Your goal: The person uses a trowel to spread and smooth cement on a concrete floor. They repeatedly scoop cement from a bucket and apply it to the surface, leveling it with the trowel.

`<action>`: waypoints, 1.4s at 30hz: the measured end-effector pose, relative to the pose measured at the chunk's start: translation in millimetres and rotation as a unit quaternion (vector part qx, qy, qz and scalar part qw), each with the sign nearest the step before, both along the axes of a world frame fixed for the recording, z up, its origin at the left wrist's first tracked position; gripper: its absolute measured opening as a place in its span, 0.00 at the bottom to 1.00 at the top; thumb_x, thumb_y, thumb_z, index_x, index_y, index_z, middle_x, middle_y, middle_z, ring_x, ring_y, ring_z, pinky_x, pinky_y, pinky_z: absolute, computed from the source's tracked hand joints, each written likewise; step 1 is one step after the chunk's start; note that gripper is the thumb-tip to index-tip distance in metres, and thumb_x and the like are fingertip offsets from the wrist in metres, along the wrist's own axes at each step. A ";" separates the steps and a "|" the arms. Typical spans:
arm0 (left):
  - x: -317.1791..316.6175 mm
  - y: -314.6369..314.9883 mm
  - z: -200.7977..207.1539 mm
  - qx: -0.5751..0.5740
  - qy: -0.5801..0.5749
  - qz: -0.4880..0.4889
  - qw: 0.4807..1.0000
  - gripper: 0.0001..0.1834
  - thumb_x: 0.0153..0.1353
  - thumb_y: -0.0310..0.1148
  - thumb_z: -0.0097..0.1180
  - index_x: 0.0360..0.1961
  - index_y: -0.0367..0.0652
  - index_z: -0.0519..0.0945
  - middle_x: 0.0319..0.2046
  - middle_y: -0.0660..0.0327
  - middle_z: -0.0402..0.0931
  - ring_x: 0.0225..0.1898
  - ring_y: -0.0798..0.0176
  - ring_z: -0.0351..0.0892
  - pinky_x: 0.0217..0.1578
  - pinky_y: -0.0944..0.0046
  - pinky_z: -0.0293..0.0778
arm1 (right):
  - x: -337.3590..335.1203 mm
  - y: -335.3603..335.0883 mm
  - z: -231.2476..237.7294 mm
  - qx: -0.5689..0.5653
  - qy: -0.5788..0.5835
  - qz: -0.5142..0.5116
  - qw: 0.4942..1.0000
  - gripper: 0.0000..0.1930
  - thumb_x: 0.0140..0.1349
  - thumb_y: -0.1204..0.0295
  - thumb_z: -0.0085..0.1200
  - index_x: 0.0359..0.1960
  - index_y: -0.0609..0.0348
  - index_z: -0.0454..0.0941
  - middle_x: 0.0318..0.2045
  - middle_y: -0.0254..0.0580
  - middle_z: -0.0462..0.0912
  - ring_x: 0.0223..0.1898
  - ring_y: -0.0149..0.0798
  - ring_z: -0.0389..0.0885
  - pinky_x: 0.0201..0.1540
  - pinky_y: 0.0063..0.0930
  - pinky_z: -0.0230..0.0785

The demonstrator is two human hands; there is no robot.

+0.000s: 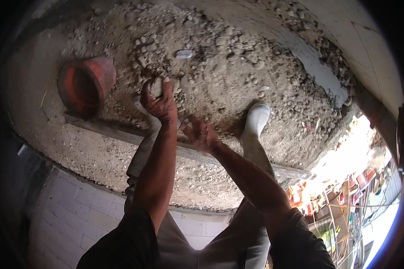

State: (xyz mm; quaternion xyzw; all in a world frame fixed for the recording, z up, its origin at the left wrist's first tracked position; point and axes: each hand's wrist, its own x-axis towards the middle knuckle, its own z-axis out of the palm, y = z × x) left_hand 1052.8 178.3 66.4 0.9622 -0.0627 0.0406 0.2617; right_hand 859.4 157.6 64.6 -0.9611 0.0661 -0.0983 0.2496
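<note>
My left hand (159, 105) reaches low over the rubble, with thumb and fingers curved round a pale, rounded stone (156, 88). Beside it and a little nearer to me is my right hand (202, 136), its fingers bent and somewhat blurred; whether anything is in them cannot be made out. Loose stones and gritty soil (211, 67) spread under and beyond both hands. A dusty red bucket (107, 74) lies tipped to the left of my left hand, its dark mouth facing left and toward me.
A long narrow board (116, 131) crosses the ground between my legs and the rubble. My pale right boot (258, 117) stands on the soil. A whitish block (183, 54) lies farther off. White block masonry (72, 197) is at lower left, with cluttered materials (341, 201) at lower right.
</note>
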 end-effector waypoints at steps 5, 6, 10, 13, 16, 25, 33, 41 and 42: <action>-67.9 -64.9 74.3 -0.049 0.069 -0.066 0.994 0.27 0.56 0.50 0.69 0.46 0.36 0.81 0.43 0.49 0.81 0.44 0.45 0.79 0.46 0.48 0.73 | -57.6 -28.0 79.0 -0.544 0.013 -0.127 0.829 0.35 0.65 0.61 0.61 0.69 0.63 0.63 0.53 0.44 0.82 0.44 0.51 0.83 0.41 0.33 0.81; -87.0 -81.2 89.2 -0.076 0.096 -0.103 0.987 0.27 0.57 0.49 0.69 0.46 0.37 0.81 0.43 0.50 0.81 0.44 0.45 0.79 0.47 0.47 0.73 | -73.3 -39.8 98.4 -0.102 0.141 -0.059 0.983 0.33 0.67 0.60 0.58 0.68 0.65 0.62 0.48 0.48 0.84 0.42 0.53 0.82 0.43 0.36 0.79; -196.3 -153.4 133.5 -0.050 0.117 -0.253 0.959 0.22 0.56 0.44 0.70 0.44 0.39 0.81 0.44 0.52 0.80 0.47 0.46 0.78 0.49 0.47 0.71 | -166.7 -92.9 180.1 0.565 0.172 -0.341 0.731 0.25 0.71 0.58 0.49 0.58 0.67 0.65 0.38 0.65 0.81 0.40 0.64 0.80 0.45 0.48 0.71; -303.7 -204.9 150.6 -0.091 0.097 -0.376 0.917 0.22 0.55 0.42 0.71 0.44 0.39 0.81 0.45 0.53 0.81 0.47 0.46 0.77 0.51 0.49 0.70 | -250.4 -123.4 227.6 0.538 0.120 -0.462 0.695 0.22 0.72 0.56 0.48 0.52 0.65 0.66 0.34 0.69 0.78 0.42 0.67 0.79 0.43 0.52 0.68; -427.7 -256.3 172.8 -0.170 0.167 -0.442 0.865 0.22 0.51 0.41 0.73 0.43 0.44 0.80 0.47 0.58 0.79 0.50 0.48 0.75 0.53 0.49 0.68 | -344.0 -147.8 269.8 0.423 0.174 -0.551 0.699 0.21 0.72 0.56 0.48 0.49 0.64 0.66 0.31 0.64 0.78 0.37 0.63 0.79 0.40 0.51 0.68; -652.1 -365.8 234.7 -0.231 0.394 -0.650 0.608 0.49 0.62 0.54 0.60 0.74 0.41 0.51 0.71 0.39 0.51 0.72 0.36 0.52 0.71 0.47 0.52 | -619.6 -261.1 317.4 0.369 0.080 -0.837 0.396 0.14 0.71 0.62 0.50 0.47 0.60 0.68 0.23 0.34 0.70 0.20 0.30 0.67 0.21 0.29 0.63; -393.3 -175.5 95.7 -0.010 0.457 -0.448 0.768 0.29 0.67 0.43 0.54 0.64 0.37 0.70 0.60 0.41 0.72 0.61 0.40 0.71 0.62 0.50 0.67 | -547.9 -218.0 185.7 0.332 0.254 -0.810 0.411 0.23 0.67 0.55 0.52 0.48 0.65 0.70 0.32 0.49 0.79 0.33 0.46 0.79 0.37 0.40 0.72; -96.8 31.1 3.0 0.163 0.394 -0.142 0.893 0.34 0.73 0.51 0.43 0.69 0.36 0.60 0.65 0.41 0.60 0.67 0.40 0.62 0.64 0.45 0.63 | -190.4 -155.6 58.6 0.312 0.166 -0.528 0.773 0.17 0.68 0.66 0.51 0.51 0.63 0.65 0.37 0.65 0.78 0.39 0.68 0.79 0.39 0.53 0.69; -71.9 45.4 -8.8 0.132 0.399 -0.119 0.900 0.34 0.73 0.50 0.43 0.70 0.36 0.59 0.66 0.41 0.60 0.67 0.41 0.61 0.65 0.46 0.62 | -154.2 -151.1 49.6 0.334 0.205 -0.453 0.801 0.15 0.66 0.66 0.52 0.51 0.56 0.66 0.37 0.61 0.80 0.38 0.67 0.80 0.38 0.54 0.70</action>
